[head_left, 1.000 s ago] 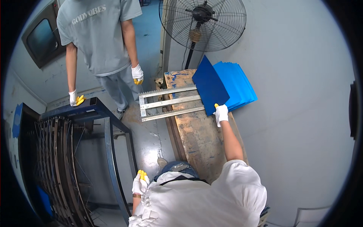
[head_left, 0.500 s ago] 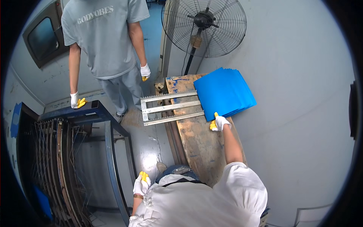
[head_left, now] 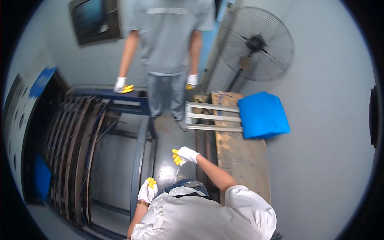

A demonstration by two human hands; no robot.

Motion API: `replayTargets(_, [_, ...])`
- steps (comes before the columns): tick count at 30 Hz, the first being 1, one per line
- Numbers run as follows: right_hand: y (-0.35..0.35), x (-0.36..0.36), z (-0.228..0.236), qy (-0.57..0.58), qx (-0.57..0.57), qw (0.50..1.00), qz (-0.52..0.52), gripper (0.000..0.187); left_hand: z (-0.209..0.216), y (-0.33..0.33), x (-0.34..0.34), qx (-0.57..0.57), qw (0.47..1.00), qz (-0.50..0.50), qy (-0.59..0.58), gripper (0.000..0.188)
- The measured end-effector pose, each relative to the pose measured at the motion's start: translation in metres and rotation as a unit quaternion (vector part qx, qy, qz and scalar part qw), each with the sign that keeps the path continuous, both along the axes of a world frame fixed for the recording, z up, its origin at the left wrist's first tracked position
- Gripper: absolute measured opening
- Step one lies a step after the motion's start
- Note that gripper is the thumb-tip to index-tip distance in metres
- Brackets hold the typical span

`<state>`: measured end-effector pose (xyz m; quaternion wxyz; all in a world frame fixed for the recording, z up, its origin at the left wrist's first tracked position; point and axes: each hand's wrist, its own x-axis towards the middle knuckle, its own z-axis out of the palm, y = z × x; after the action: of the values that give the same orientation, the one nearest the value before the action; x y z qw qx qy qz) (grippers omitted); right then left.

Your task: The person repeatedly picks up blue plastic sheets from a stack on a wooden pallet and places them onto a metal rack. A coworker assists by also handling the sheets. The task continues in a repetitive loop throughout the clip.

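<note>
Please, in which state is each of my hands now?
Left hand: curled, nothing visible held; whether fully closed, cannot tell.
Right hand: curled, nothing visible held; whether fully closed, cannot tell.

Past the far end of the worn wooden table, I see a round, dark wire-caged fan on a pole. Off the table's far left corner stands a person in a grey T-shirt; behind, a brown-framed rectangular pane sits on the pale wall.
</note>
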<state>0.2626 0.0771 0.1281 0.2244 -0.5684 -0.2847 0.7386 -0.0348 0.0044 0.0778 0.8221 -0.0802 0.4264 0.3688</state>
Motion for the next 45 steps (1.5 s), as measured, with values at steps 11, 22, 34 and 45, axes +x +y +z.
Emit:
replayTargets(11, [0.037, -0.217, 0.018, 0.072, -0.088, 0.965, 0.238, 0.048, 0.025, -0.068, -0.138, 0.022, 0.966, 0.253, -0.053, 0.027])
replayTargets(22, [0.028, -0.376, -0.011, 0.156, -0.106, 0.934, 0.304, 0.034, -0.004, -0.115, -0.277, 0.351, 0.777, -0.056, 0.520, 0.027])
replayTargets(34, [0.048, -0.521, 0.128, 0.215, -0.039, 0.892, 0.396, 0.035, 0.023, -0.081, -0.331, 0.424, 0.541, -0.239, 0.686, 0.025])
replayTargets(45, [0.085, -0.759, 0.086, 0.268, -0.098, 0.949, 0.134, 0.029, 0.041, -0.075, -0.351, 0.404, 0.777, -0.043, 0.480, 0.033])
